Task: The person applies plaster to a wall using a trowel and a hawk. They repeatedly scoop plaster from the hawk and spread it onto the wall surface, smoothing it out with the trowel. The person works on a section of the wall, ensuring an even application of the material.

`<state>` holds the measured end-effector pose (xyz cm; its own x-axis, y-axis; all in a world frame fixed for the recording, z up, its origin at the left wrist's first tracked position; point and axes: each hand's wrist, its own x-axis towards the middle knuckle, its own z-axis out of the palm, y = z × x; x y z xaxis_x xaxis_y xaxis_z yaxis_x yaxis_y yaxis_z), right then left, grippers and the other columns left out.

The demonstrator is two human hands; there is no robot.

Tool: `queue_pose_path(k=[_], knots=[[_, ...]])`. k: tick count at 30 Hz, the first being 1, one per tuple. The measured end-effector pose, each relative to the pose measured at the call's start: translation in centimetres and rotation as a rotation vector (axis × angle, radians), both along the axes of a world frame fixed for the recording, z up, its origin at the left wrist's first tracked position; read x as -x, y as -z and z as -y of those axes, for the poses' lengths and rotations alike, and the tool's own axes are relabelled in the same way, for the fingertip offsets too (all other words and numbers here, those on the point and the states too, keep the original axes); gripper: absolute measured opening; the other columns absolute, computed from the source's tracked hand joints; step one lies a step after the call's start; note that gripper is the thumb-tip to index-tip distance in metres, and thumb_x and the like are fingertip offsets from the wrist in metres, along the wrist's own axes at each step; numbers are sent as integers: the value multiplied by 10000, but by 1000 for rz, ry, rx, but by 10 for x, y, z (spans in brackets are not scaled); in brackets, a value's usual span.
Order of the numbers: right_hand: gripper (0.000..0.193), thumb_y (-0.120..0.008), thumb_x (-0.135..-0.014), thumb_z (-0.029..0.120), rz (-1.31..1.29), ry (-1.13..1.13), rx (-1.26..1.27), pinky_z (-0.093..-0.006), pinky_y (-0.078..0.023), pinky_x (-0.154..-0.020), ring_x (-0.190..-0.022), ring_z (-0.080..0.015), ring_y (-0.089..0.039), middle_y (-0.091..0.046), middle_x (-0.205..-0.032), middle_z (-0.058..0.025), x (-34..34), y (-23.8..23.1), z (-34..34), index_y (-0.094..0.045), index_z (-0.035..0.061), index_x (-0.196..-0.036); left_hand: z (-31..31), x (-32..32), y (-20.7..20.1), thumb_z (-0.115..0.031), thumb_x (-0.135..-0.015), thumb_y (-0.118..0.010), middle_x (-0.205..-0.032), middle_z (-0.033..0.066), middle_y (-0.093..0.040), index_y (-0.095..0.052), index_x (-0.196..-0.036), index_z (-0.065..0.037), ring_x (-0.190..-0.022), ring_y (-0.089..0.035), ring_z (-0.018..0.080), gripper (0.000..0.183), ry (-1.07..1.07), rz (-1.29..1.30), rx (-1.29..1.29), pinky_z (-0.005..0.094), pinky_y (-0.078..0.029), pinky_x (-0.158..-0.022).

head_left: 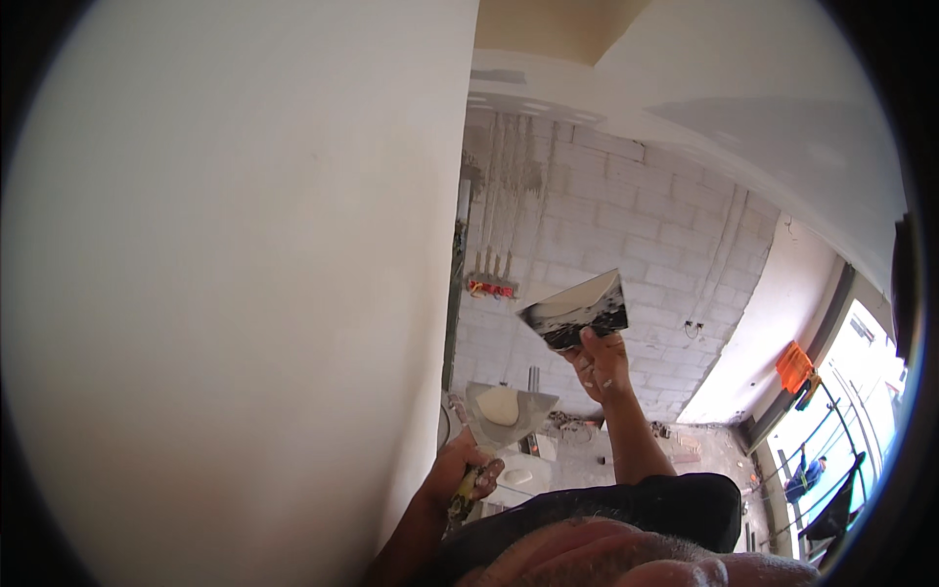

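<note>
In my right hand (602, 367), raised at mid-view, is a wide putty knife with a black handle part (577, 328); pale filler coats its broad blade. My fingers are wrapped round its base and smeared with white. Lower and to the left, my left hand (455, 473) grips the handle of a second putty knife (533, 416), whose grey, flared blade carries a mound of white filler (498, 405). Both tools are apart from each other and from the smooth white wall panel (235, 254) on my left.
Behind stands a bare block wall (626, 205) with cable channels and red electrical boxes (491, 290). A smooth white ceiling (743, 88) spreads above. To the right, an orange cloth (794, 368) hangs by a bright opening, with a person (806, 475) outside. Debris lies on the floor (704, 455) below.
</note>
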<state>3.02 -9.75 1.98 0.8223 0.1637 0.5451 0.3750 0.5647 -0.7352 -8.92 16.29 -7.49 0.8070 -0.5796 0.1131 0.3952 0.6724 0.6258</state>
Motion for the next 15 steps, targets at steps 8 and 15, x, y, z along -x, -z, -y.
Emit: queue_pose_path(k=[8, 15], knots=[[291, -635, -888, -73, -16, 6, 435, -411, -537, -977, -1119, -279, -658, -681, -1200, -178, 0, 60, 19, -678, -43, -1174, 19, -4, -20, -53, -836, -470, -829, 187, -571, -258, -1530, -140, -410, -424, 124, 731, -22, -17, 83, 238, -384, -312], [371, -599, -838, -139, 490, -61, 553, -449, -471, -1067, -1238, -325, -604, -670, -1267, -174, -1, 45, 7, -692, -10, -1174, 19, 2, -34, -14, -790, -424, -1101, 226, -590, -240, -1539, -124, -450, -435, 124, 779, -89, 51, -33, 248, -388, -313]])
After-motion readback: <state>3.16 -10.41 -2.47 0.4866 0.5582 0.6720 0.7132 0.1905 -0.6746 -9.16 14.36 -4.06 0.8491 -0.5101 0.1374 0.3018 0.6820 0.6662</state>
